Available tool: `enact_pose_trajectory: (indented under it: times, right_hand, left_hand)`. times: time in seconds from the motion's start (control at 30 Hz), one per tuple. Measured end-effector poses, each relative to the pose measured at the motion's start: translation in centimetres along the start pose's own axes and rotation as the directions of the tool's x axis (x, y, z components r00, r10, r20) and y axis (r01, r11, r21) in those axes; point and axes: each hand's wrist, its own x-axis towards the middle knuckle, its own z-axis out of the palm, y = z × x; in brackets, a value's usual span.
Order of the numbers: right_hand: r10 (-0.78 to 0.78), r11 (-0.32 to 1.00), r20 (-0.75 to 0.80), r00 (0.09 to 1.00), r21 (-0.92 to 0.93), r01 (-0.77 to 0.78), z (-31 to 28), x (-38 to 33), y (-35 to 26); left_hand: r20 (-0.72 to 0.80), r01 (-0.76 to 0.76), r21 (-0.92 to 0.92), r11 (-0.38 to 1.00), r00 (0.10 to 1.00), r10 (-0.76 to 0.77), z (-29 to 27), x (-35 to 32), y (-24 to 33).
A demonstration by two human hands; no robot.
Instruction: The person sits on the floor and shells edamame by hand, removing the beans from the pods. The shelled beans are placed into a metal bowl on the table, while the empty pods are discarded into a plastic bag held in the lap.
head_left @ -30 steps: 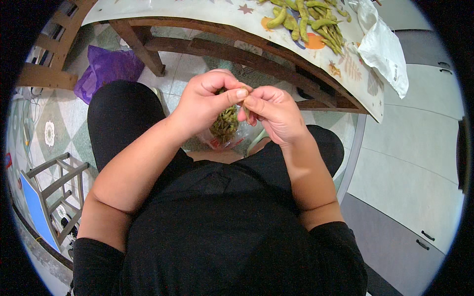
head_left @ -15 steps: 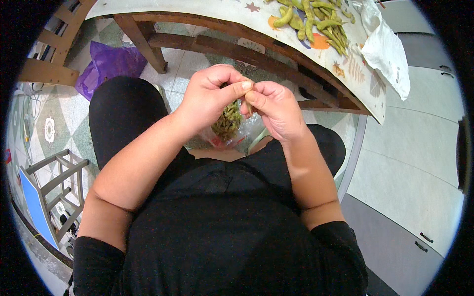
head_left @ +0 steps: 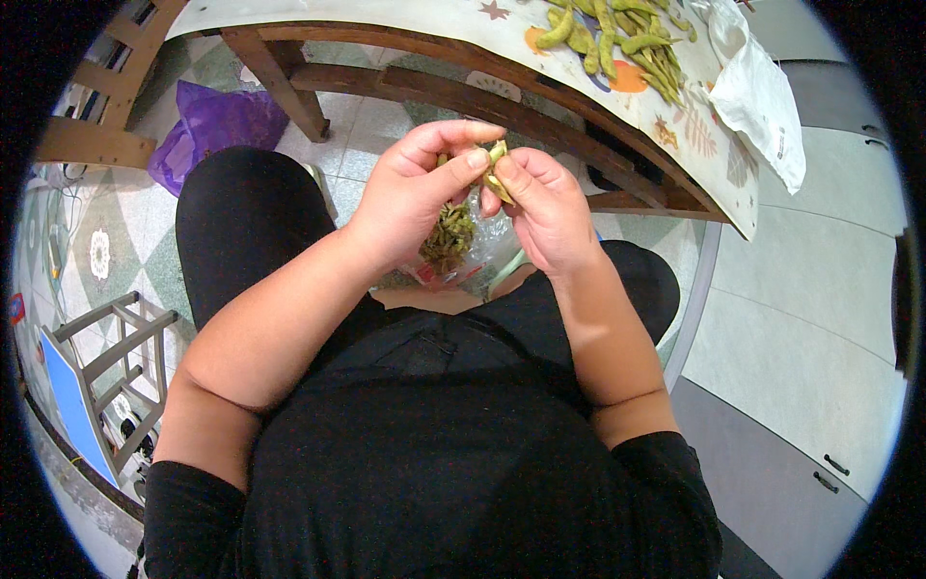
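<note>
Above my lap, both hands meet at a green bean pod, which looks split along its length. My right hand pinches it between thumb and fingers. From the other side the thumb of my left hand presses at the pod, with the index finger stretched over its top. A bit of green also shows behind that thumb, partly hidden in the palm. Below the hands, a clear plastic bag on the floor holds a heap of greenish-brown pods or husks.
Ahead stands a wooden table with a pale patterned cover. A pile of green pods lies on it beside a white bag. A purple bag rests at left, near a blue-topped stool on its side. Pale cabinets line the right.
The pod now shows opened between my fingers, where before it was mostly covered. My left index finger has straightened and my fingertips have moved slightly apart.
</note>
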Motion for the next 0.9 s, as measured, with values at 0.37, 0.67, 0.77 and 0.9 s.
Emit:
enact_pose_trajectory:
  times: [0.37, 0.67, 0.77, 0.9]
  right_hand:
    - [-0.153, 0.899, -0.181, 0.972, -0.435, 0.060, 0.8, -0.3, -0.1]
    - [-0.142, 0.848, -0.161, 0.977, -0.529, 0.036, 0.4, -0.2, -0.3]
    - [-0.095, 0.933, -0.165, 0.982, -0.359, 0.030, 0.6, -0.2, -0.4]
    - [-0.079, 0.959, -0.169, 0.983, -0.283, 0.029, 0.6, -0.1, -0.1]
  left_hand:
    - [0.041, -0.245, 0.652, 0.718, 0.956, 0.290, -1.0, 0.8, -0.4]
    - [0.029, -0.218, 0.680, 0.700, 0.962, 0.272, -1.4, 1.0, -0.7]
    - [-0.066, -0.071, 0.417, 0.906, 0.992, 0.109, -1.1, 1.0, -0.5]
    - [-0.065, -0.036, 0.309, 0.950, 0.996, 0.059, -0.9, 0.9, -0.7]
